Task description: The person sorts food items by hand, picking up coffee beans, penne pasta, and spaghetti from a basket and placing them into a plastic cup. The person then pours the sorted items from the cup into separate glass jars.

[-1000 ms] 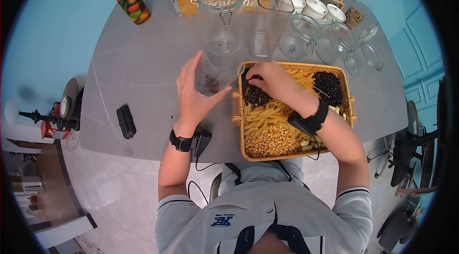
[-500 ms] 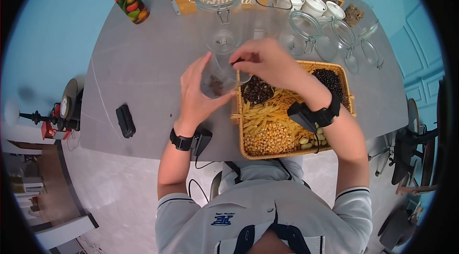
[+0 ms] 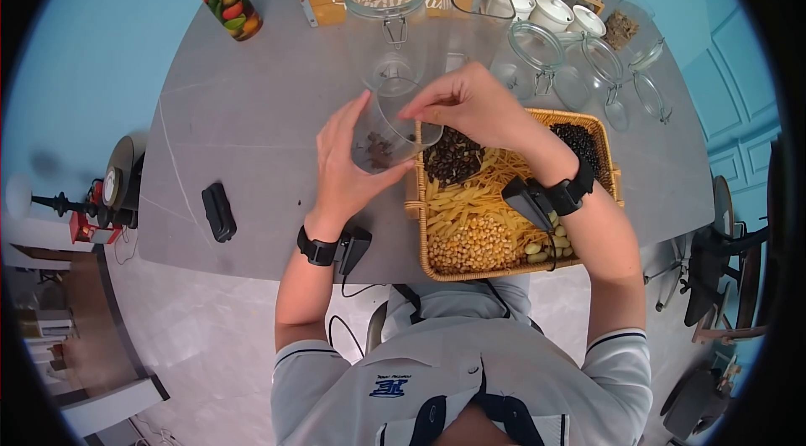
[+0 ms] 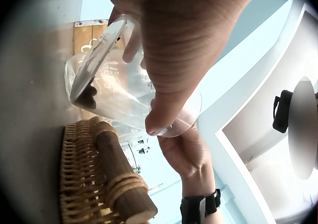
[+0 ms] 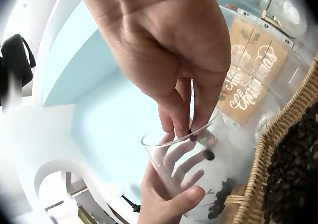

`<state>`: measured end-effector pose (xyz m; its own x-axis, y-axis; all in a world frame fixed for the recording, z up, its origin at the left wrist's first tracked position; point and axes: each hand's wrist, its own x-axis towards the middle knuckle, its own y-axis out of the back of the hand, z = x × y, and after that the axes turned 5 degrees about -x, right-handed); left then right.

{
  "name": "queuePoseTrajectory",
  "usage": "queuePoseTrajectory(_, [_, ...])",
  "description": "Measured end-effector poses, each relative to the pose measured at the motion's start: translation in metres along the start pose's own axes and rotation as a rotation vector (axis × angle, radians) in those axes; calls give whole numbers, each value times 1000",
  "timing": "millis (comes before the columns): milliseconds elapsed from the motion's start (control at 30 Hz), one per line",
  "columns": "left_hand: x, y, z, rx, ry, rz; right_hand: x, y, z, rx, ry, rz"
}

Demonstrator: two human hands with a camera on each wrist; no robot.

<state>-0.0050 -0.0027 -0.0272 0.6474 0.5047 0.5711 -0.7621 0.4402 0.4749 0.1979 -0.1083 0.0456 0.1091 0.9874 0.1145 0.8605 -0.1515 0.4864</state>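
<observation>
My left hand grips a tilted clear container from its left side, fingers and thumb spread round the wall. A few dark brown beans lie low inside it. At the container's mouth is my right hand, its thumb and fingertips together and pointing inward. Between those fingertips shows a dark bean, and another bean is just below them, inside the rim. To the right stands a wicker basket, with a pile of dark brown beans in its far left corner.
The basket also holds penne, corn kernels and black beans. Behind are a tall clip-top jar, open glass jars, white lidded pots and a wooden crate. A black case lies at left.
My right hand has left the dark bean pile and moved up and left to the container's mouth, with beans in its fingertips. The left hand keeps its hold, almost still.
</observation>
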Motion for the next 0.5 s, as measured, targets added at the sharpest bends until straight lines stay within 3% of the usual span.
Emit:
queuePoseTrajectory(267, [0,0,0,5,5,-14,0,0,-11,-96,62,-30])
queuePoseTrajectory(367, [0,-1,-3,-10,27,17,-3,15,1,44,-75,176])
queuePoseTrajectory(467, [-2,-3,-6,-34,36,59,-12,19,23,-264,-223,152])
queuePoseTrajectory(500, [-2,-3,-6,-38,41,55,-15,17,33,-380,-180,111])
